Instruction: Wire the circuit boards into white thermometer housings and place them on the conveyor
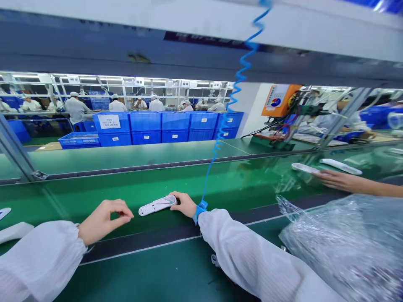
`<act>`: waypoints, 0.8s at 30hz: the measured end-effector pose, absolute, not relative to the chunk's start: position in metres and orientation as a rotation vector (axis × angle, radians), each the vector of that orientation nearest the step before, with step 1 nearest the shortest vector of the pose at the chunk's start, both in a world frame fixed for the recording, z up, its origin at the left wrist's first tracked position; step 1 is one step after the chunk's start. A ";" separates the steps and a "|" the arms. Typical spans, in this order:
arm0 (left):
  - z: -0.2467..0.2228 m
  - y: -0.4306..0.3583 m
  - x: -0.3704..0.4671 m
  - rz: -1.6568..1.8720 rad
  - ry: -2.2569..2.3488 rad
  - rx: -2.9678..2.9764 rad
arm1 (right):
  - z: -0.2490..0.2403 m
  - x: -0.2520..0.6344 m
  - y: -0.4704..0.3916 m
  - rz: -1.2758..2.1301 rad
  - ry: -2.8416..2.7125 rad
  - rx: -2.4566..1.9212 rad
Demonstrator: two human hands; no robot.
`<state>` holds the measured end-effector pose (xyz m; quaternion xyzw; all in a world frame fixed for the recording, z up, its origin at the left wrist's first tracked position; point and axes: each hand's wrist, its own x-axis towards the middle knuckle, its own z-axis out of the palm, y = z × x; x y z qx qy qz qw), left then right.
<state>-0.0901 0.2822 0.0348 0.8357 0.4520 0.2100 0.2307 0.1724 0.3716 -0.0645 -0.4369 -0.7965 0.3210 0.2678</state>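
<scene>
My right hand [185, 204] grips the right end of a white elongated plastic housing [157, 206], which lies tilted on the green conveyor belt [239, 184]. Thin wires, some of them reddish, show inside the wider end of the housing. A blue wrist strap [200, 209] circles my right wrist, and a coiled blue cord [234, 100] runs up from it. My left hand [105, 219] hovers just left of the housing, apart from it. Its thumb and index finger curl together at the tips, with nothing visible between them.
Another person's hand [336, 180] touches a white housing [304, 168] at the right; another white shell [340, 166] lies beyond. White parts [15, 232] lie at far left. Clear plastic bags [343, 247] cover the right front. Blue bins [145, 128] and seated workers stand behind.
</scene>
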 end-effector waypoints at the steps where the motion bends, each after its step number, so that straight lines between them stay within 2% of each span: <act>1: 0.037 0.277 -0.090 0.542 1.242 2.295 | -0.061 0.175 0.370 0.843 -2.168 -1.184; 5: 0.047 0.265 -0.079 0.457 1.214 2.298 | -0.035 0.185 0.353 0.746 -2.203 -1.231; 9: 0.042 0.253 -0.052 0.381 1.126 2.309 | 0.014 0.210 0.318 0.659 -2.185 -1.352; 15: 0.005 0.234 0.023 0.254 0.983 2.370 | 0.088 0.266 0.194 0.621 -2.203 -1.613; 19: -0.019 0.235 0.069 0.255 0.974 2.388 | 0.084 0.292 0.088 0.643 -2.141 -1.889; 24: -0.039 0.238 0.098 0.266 0.935 2.386 | 0.035 0.322 0.008 0.439 -1.890 -2.294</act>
